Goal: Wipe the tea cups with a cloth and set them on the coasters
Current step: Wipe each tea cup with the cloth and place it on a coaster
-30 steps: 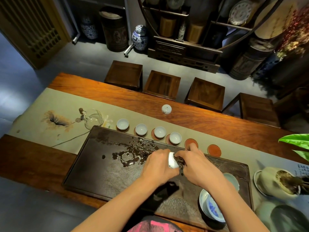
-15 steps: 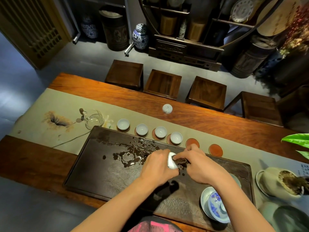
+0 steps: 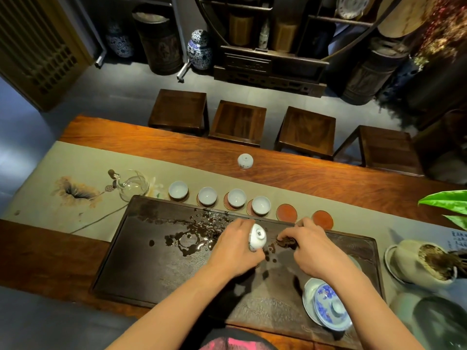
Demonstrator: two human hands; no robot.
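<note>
Half a second ago the two hands were pressed together over the cup; now they have drawn apart. The left hand [image 3: 233,248] holds a white tea cup [image 3: 257,236] tipped on its side, its foot ring facing up and toward the camera, fingers curled round its wall. The right hand [image 3: 312,246] has slid away to the right and is closed on a dark, crumpled cloth [image 3: 286,242] that rests on the tray; a gap now shows between cup and cloth.

The tray [image 3: 156,261] is a dark rectangular slab with a low raised rim and a matte, grainy face, with glossy puddles [image 3: 192,238] to the left of the hands. Beyond its far edge, four smooth white cups [image 3: 236,197] sit upright on round reddish coasters, in a row on the grey-green runner [image 3: 83,160]. Two bare coasters [image 3: 286,212] lie to the right of that row, just beyond the right hand. One more cup [image 3: 245,161] stands upside down on the polished red-brown bench [image 3: 328,178], well apart from the rest.

A blue-and-white lidded bowl [image 3: 328,305] sits at the tray's near right corner, close to the right forearm. A clear glass pitcher [image 3: 132,184] stands off the tray's far left corner. The tray's left half is open.
</note>
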